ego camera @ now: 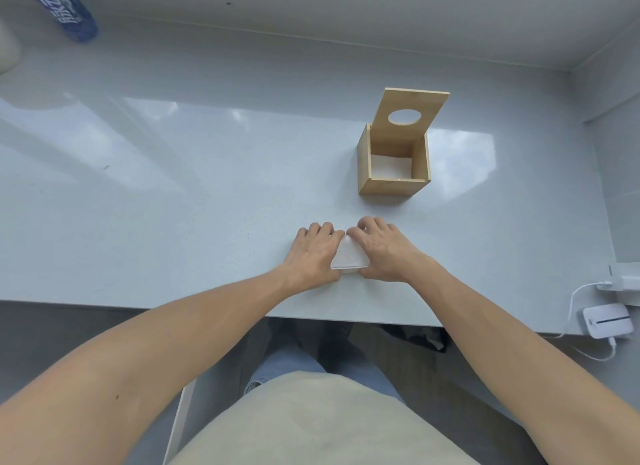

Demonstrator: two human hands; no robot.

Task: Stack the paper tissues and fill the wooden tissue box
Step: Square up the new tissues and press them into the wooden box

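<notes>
A small stack of white paper tissues (348, 257) lies on the white table near its front edge. My left hand (313, 255) presses against the stack's left side and my right hand (382, 251) against its right side, fingers curled over the far corners, so both hands grip it. Behind and to the right stands the wooden tissue box (393, 186), its lid (410, 113) with a round hole tilted up and back. White tissues (391, 167) lie at the bottom inside the box.
A blue printed bottle (62, 9) lies at the far left corner. A white device (606, 321) with a cable sits at the right front edge beside a white adapter (623, 283). The table's front edge (138, 305) runs just behind my forearms.
</notes>
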